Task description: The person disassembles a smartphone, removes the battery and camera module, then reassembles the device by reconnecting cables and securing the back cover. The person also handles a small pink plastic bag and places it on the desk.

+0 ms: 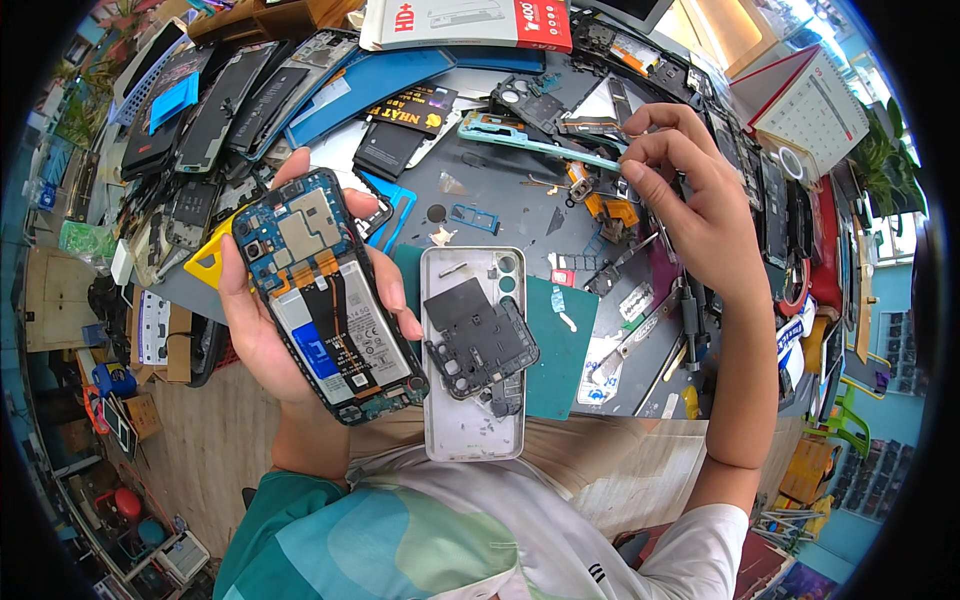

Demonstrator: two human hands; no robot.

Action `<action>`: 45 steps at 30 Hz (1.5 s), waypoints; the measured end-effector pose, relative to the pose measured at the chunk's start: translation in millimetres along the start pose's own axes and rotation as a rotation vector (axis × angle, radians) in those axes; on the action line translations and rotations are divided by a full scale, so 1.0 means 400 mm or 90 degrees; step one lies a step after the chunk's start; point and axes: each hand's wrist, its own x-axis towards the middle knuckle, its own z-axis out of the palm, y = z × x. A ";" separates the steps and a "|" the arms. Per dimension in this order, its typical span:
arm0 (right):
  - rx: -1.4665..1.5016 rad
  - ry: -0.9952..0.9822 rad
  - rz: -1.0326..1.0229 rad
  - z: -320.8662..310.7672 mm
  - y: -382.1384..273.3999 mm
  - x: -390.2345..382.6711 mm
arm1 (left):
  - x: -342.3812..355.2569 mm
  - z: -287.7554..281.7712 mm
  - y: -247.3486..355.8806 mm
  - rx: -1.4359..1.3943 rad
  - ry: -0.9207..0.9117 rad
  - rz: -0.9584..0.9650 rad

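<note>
My left hand is wrapped round an opened smartphone, tilted with its inside facing up. Its blue circuit board, orange flex cables and silver battery show. With thumb and fingers, my right hand pinches the end of a long light-teal piece, which looks like a phone frame seen edge-on, above the bench. Between my hands and nearer to me lies a pale phone back cover, inner side up. A black plastic inner cover rests on it.
A green mat lies under the back cover. Stripped phone frames pile up at left, loose parts and flex cables at right. A white-and-red box stands at the back, a desk calendar at far right.
</note>
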 end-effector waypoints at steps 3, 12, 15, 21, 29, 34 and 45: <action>0.001 -0.009 -0.024 0.008 0.004 -0.004 | 0.003 0.000 -0.002 -0.003 -0.001 -0.003; -0.071 -0.057 -0.104 0.029 0.006 -0.019 | 0.000 -0.011 -0.002 -0.006 -0.009 0.001; -0.092 -0.062 -0.117 0.031 0.008 -0.021 | 0.002 -0.015 0.002 0.014 -0.029 0.001; -0.044 -0.027 -0.152 -0.016 -0.008 -0.018 | -0.002 -0.012 0.000 0.025 -0.021 0.004; 0.070 -0.261 -0.267 -0.214 -0.200 -0.057 | 0.005 -0.002 -0.005 0.036 -0.014 -0.010; 0.217 -0.033 -0.502 0.002 -0.252 -0.149 | 0.007 -0.005 -0.002 0.038 -0.002 -0.005; 0.474 -0.358 -0.417 -0.099 -0.286 -0.120 | 0.011 -0.026 0.004 0.016 -0.076 -0.014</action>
